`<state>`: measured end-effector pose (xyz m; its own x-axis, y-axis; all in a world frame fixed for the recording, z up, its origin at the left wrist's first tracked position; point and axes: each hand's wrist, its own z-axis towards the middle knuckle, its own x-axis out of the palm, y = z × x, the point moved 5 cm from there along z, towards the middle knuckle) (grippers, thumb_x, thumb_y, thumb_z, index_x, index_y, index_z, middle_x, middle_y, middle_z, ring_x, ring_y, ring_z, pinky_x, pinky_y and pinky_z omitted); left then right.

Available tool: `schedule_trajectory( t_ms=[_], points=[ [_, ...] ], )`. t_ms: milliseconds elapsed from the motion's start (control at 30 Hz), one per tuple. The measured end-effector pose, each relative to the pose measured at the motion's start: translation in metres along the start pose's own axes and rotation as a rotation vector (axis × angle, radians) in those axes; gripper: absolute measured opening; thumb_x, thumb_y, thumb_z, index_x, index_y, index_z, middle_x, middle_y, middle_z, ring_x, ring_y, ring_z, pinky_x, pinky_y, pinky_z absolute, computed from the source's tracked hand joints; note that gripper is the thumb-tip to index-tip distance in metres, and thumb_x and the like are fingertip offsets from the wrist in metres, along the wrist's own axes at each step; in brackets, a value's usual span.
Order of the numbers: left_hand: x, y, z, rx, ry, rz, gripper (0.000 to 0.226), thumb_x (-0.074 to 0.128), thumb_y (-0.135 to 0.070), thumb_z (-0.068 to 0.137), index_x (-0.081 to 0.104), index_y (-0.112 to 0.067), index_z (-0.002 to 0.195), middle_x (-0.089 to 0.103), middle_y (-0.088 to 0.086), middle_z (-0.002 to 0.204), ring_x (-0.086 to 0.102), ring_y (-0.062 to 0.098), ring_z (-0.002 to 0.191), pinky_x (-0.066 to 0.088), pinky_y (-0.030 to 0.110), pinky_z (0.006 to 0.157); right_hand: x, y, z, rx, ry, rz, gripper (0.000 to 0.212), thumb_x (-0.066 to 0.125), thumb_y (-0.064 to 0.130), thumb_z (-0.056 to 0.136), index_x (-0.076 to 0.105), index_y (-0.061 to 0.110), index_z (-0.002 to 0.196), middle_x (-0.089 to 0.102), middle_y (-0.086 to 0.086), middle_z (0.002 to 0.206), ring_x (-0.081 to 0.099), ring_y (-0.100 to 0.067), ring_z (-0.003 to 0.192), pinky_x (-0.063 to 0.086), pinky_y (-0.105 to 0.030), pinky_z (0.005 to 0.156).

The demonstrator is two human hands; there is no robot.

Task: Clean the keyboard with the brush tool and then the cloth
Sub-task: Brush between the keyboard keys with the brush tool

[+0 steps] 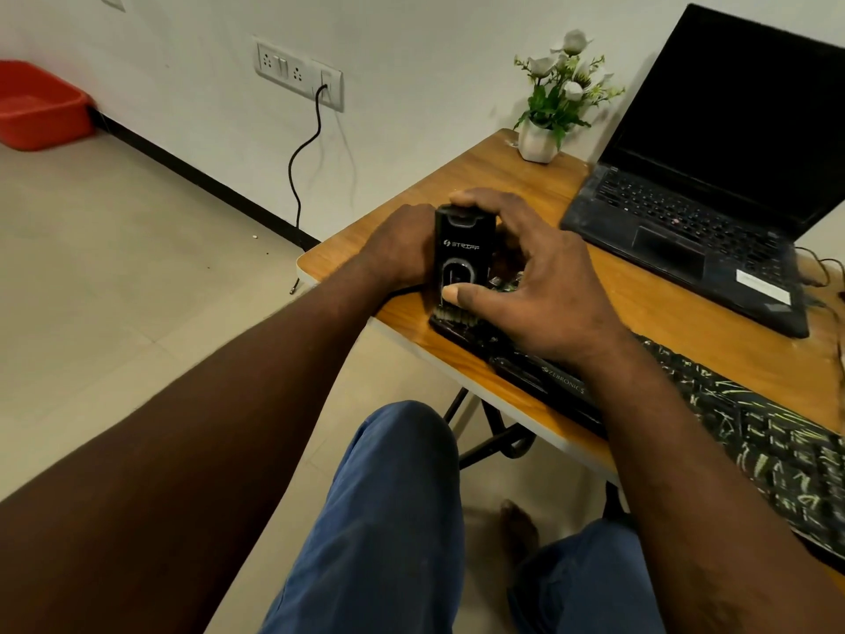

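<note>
A black keyboard (754,432) with pale key markings lies along the near edge of the wooden table (663,308). At its left end stands the black brush tool (462,253), upright, its pale bristles down on the keys. My left hand (402,249) grips the tool from the left side. My right hand (535,281) holds it from the right, thumb on its front low down and fingers curled over its top. No cloth is in view.
A black laptop (713,185) stands open at the back right of the table. A small white pot with white flowers (548,107) sits at the back corner. A cable hangs from the wall socket (299,68). A red tub (39,102) lies on the floor.
</note>
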<state>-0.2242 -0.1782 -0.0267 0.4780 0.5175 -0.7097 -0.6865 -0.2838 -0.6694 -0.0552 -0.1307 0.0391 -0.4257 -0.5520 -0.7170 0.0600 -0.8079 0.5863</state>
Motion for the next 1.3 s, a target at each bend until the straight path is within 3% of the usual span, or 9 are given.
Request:
schedule_trajectory(
  t_ms=[100,267,400,533,633,833,933,1133,1300],
  points=[
    [-0.002,-0.004,-0.004,-0.06,0.005,-0.004,0.022,0.064,-0.018,0.095,0.068,0.003,0.093,0.069,0.023,0.095,0.065,0.043,0.094,0.054,0.052,0.086,0.002,0.002,-0.007,0.0,0.051,-0.055,0.079,0.085,0.029,0.079,0.046,0.039,0.147,0.064,0.01,0.128,0.067,-0.007,0.103,0.062,-0.03,0.081],
    [-0.006,-0.016,-0.007,-0.022,-0.025,0.018,0.035,0.068,-0.021,0.093,0.057,-0.034,0.061,0.061,-0.013,0.065,0.058,0.003,0.061,0.045,0.028,0.061,-0.028,-0.001,-0.024,0.057,0.136,-0.13,0.079,0.085,0.029,0.079,0.045,0.049,0.144,0.062,0.014,0.127,0.065,0.0,0.103,0.061,-0.026,0.082],
    [-0.007,-0.022,-0.012,0.002,-0.037,0.067,0.038,0.063,-0.015,0.096,0.052,-0.032,0.064,0.062,-0.002,0.071,0.056,0.014,0.065,0.041,0.031,0.062,-0.01,0.003,-0.027,-0.007,0.001,-0.122,0.081,0.085,0.03,0.081,0.044,0.043,0.149,0.063,0.009,0.134,0.064,-0.007,0.11,0.06,-0.029,0.089],
    [-0.006,-0.023,-0.029,0.033,-0.011,0.008,0.038,0.062,-0.022,0.096,0.054,-0.046,0.068,0.056,-0.021,0.073,0.055,0.005,0.071,0.037,0.027,0.062,-0.019,-0.005,-0.034,0.038,-0.006,-0.119,0.081,0.085,0.029,0.081,0.043,0.043,0.149,0.063,0.009,0.133,0.065,-0.007,0.109,0.061,-0.027,0.086],
    [-0.001,-0.018,-0.043,0.121,0.076,-0.04,0.031,0.058,-0.037,0.093,0.06,-0.063,0.077,0.056,-0.027,0.078,0.055,0.014,0.079,0.04,0.034,0.069,-0.029,-0.008,-0.038,0.04,-0.024,-0.154,0.081,0.086,0.029,0.079,0.045,0.041,0.148,0.064,0.009,0.132,0.065,-0.009,0.109,0.061,-0.031,0.087],
    [-0.005,-0.011,-0.049,-0.019,0.181,-0.22,0.01,0.064,-0.017,0.091,0.072,-0.021,0.095,0.073,0.002,0.091,0.07,0.022,0.087,0.056,0.039,0.078,0.006,0.006,-0.031,-0.012,-0.092,-0.138,0.081,0.084,0.035,0.081,0.043,0.037,0.151,0.066,0.003,0.129,0.066,-0.013,0.105,0.06,-0.034,0.085],
    [-0.006,-0.007,-0.045,-0.077,0.262,-0.242,0.014,0.069,-0.014,0.091,0.073,-0.022,0.101,0.074,0.004,0.099,0.07,0.025,0.098,0.056,0.045,0.09,0.009,0.009,-0.032,-0.015,-0.09,-0.175,0.081,0.083,0.033,0.083,0.041,0.038,0.152,0.066,0.002,0.128,0.065,-0.014,0.105,0.06,-0.034,0.085],
    [-0.003,-0.011,-0.048,-0.052,0.252,-0.281,0.026,0.068,-0.022,0.091,0.072,-0.048,0.086,0.07,-0.02,0.095,0.064,0.004,0.095,0.046,0.029,0.084,-0.026,0.0,-0.05,0.064,0.014,-0.246,0.079,0.084,0.038,0.078,0.044,0.043,0.146,0.066,0.009,0.125,0.065,-0.011,0.103,0.06,-0.035,0.086],
    [-0.002,-0.008,-0.049,-0.087,0.228,-0.218,0.004,0.069,-0.017,0.091,0.073,-0.017,0.091,0.073,0.003,0.09,0.071,0.021,0.085,0.055,0.04,0.075,0.007,0.014,-0.035,-0.046,-0.044,-0.275,0.078,0.082,0.032,0.082,0.045,0.035,0.15,0.067,0.004,0.129,0.064,-0.011,0.107,0.057,-0.035,0.092]
  ],
)
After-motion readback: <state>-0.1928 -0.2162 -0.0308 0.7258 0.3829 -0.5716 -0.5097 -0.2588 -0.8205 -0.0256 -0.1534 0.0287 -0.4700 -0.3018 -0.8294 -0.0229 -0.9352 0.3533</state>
